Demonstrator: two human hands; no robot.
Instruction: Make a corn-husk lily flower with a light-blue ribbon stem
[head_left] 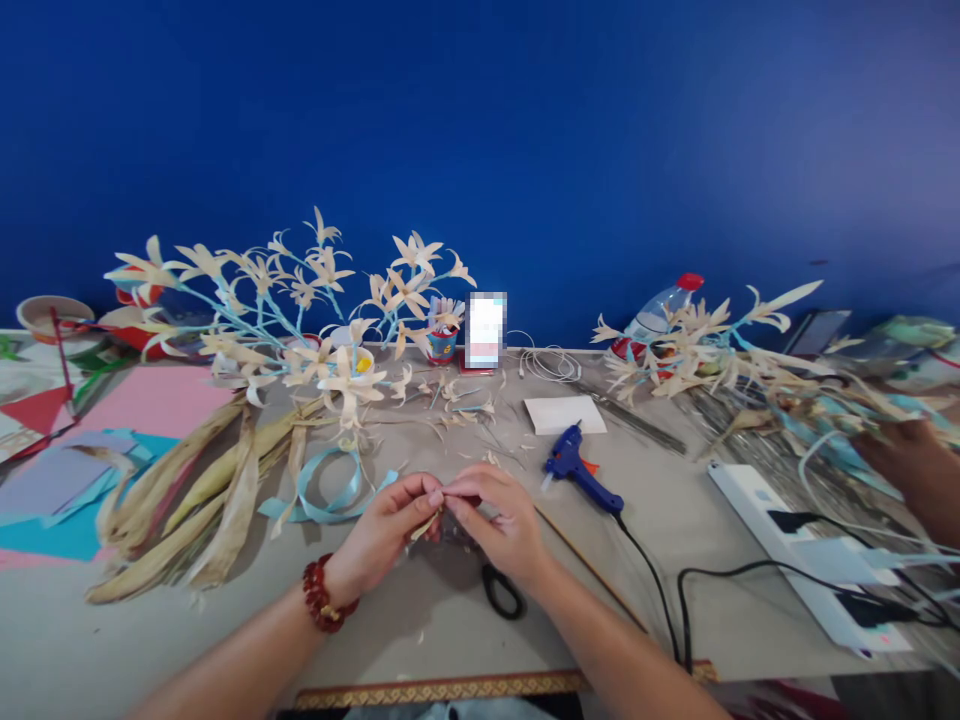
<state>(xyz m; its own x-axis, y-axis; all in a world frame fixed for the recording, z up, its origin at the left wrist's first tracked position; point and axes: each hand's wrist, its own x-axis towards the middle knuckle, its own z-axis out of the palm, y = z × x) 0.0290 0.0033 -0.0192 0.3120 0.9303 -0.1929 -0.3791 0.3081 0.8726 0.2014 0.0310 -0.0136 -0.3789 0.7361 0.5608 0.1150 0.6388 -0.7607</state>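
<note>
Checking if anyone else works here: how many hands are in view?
3. The person's left hand and right hand meet over a husk strip at centre; a co-worker's hand lies among flower stems at right. Others may be hidden.

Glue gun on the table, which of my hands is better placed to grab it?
Probably the right hand: the glue gun lies close by on its side, nothing between them. The left hand would have to cross over the right. Both hands pinch a small husk strip.
</note>
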